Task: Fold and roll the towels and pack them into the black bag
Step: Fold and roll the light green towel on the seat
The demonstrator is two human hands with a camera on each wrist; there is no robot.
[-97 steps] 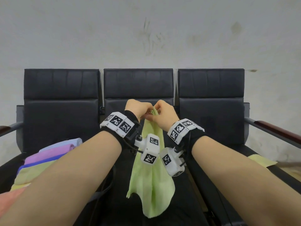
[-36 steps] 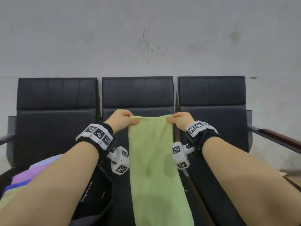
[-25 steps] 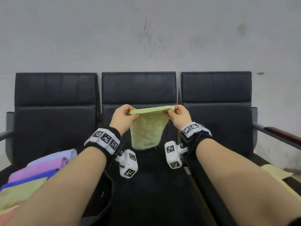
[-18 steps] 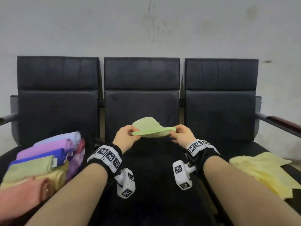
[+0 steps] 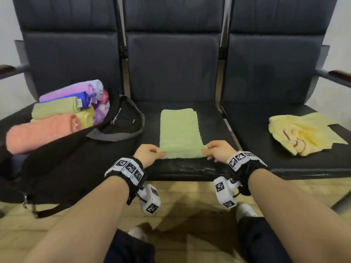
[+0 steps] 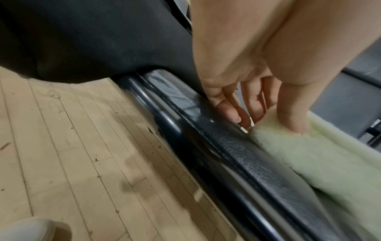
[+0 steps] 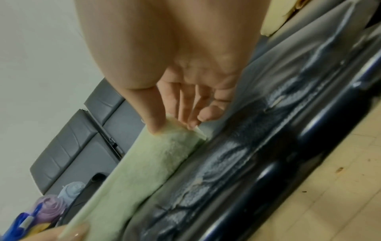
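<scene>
A light green towel (image 5: 179, 131), folded into a long strip, lies flat on the middle seat (image 5: 182, 169). Its near end is turned over into a first small roll. My left hand (image 5: 150, 153) pinches the roll's left corner, thumb on top (image 6: 292, 120). My right hand (image 5: 216, 149) pinches the right corner of the green towel (image 7: 164, 156) the same way. The black bag (image 5: 117, 122) lies open on the left seat, with several rolled towels (image 5: 62, 109) stacked in its mouth. A crumpled yellow towel (image 5: 303, 133) lies on the right seat.
Three black padded seats in a row, with backrests behind and armrests (image 5: 338, 74) at both ends. The bag's fabric and strap (image 5: 49, 211) hang over the left seat's front edge. Below the seats is pale wooden floor (image 6: 62, 146); my shoes (image 5: 245, 209) show there.
The towel, held up by its top corners a second ago, was swung down and laid flat on the middle seat. Both hands came to its near end and turned it over.
</scene>
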